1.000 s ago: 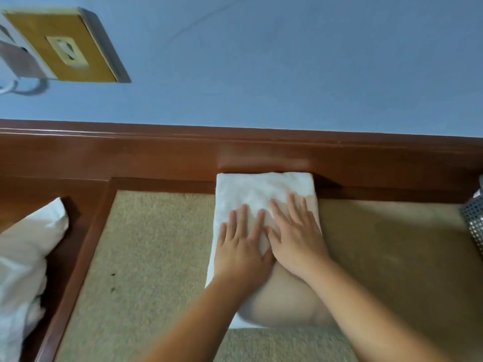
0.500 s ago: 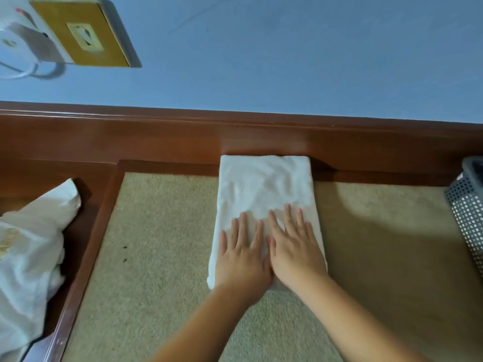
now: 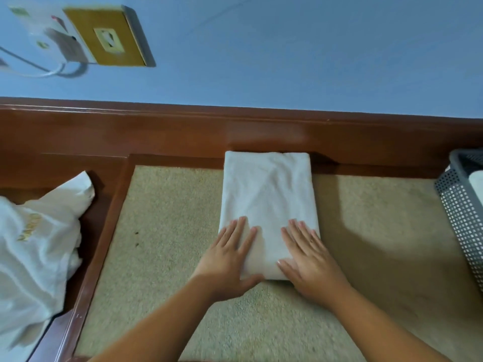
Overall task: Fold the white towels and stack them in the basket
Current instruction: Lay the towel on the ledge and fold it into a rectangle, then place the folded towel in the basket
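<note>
A white towel (image 3: 268, 194), folded into a long rectangle, lies on the beige carpet (image 3: 162, 246) with its far end against the wooden skirting. My left hand (image 3: 230, 259) lies flat on the towel's near left corner, fingers straight, thumb by the near edge. My right hand (image 3: 311, 259) presses flat on the near right corner. The grey perforated basket (image 3: 462, 220) stands at the right edge, with something white partly visible inside it.
A heap of unfolded white cloth with gold lettering (image 3: 34, 254) lies at the left beyond a wooden floor strip (image 3: 102, 244). The brown skirting board (image 3: 235, 131) runs along the blue wall. A wall socket with a plugged cable (image 3: 107, 40) is at the top left.
Both hands slid toward me down the towel and moved apart to its near corners. The view shifted, bringing more of the basket and the cloth heap into sight.
</note>
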